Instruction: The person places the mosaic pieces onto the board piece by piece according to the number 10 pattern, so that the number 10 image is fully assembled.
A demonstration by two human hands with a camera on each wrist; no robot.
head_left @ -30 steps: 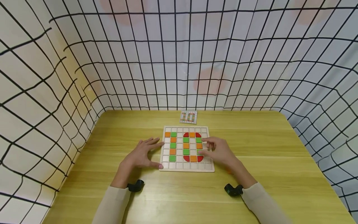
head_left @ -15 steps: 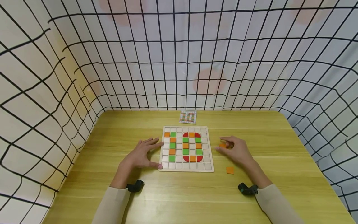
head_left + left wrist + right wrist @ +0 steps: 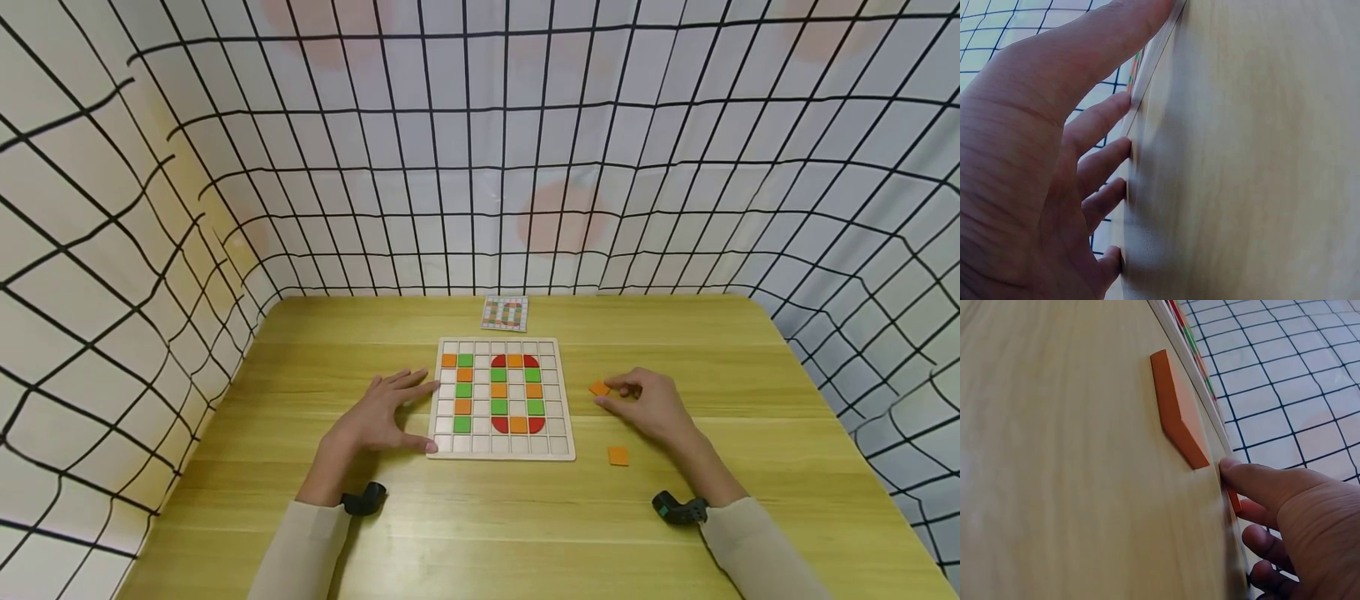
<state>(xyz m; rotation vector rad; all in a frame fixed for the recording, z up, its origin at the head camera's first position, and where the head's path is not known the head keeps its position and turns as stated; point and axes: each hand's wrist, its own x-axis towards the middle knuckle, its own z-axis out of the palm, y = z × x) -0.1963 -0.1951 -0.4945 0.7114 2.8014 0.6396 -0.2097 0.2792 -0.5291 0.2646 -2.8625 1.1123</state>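
Note:
A pale wooden grid board (image 3: 555, 446) lies mid-table, bearing orange and green square tiles and red rounded corner pieces laid out as a "10". My left hand (image 3: 378, 414) is spread at its left side, thumb at the near corner and index finger at the edge; the left wrist view has those fingers (image 3: 1100, 162) extended along the table. To the right of the board, my right hand (image 3: 651, 402) pinches a small orange square tile (image 3: 599, 388) by its edges between thumb and index finger, low at the tabletop. The other right fingers are curled. Part of that tile hides behind the thumb in the right wrist view.
Another orange square tile (image 3: 618, 456) lies flat nearer me, below the right hand. Behind the board rests a small printed card (image 3: 505, 313) with a similar pattern. A white sheet with a black grid (image 3: 465, 167) encloses the table's back and sides.
My right hand has moved off the board rightward to the loose orange tile, which has turned slightly. The other orange tile has come into full view. My left hand stays put.

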